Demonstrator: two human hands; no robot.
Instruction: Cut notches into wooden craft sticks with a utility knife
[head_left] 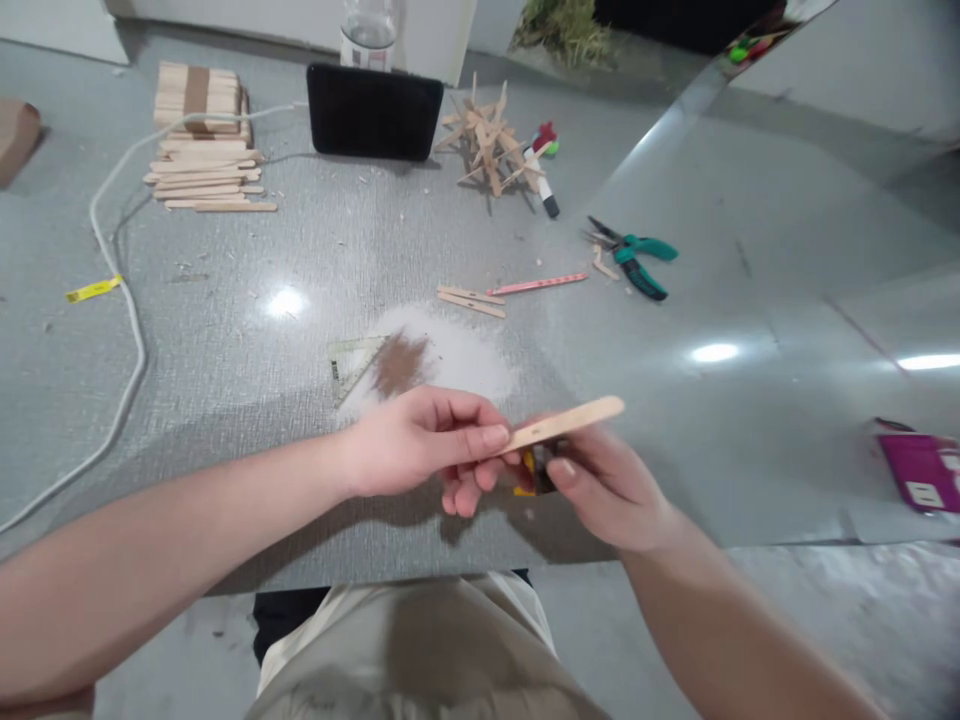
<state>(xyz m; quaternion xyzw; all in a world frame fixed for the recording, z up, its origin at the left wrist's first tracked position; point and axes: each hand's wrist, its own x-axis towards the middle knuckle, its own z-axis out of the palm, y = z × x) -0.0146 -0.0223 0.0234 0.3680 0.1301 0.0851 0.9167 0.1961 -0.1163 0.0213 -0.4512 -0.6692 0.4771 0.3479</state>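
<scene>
My left hand (420,442) pinches one end of a wooden craft stick (574,419) between thumb and fingers. The stick slants up to the right, above my right hand (611,485). That hand is closed around a small black and yellow tool (541,468), just under the stick; most of the tool is hidden by my fingers, so I cannot make out its kind. Beyond my hands, white powder (472,350) and a patch of brown powder (401,362) are spread on the table (240,360). Two short stick pieces (471,300) lie near a pink pencil (538,284).
Green-handled pliers (637,262) lie to the right. A black phone (375,112) stands at the back. Stacks of craft sticks (202,170) are left of it, and a built stick shape (491,140) with a marker (541,185) is right. A white cable (135,330) runs down the left.
</scene>
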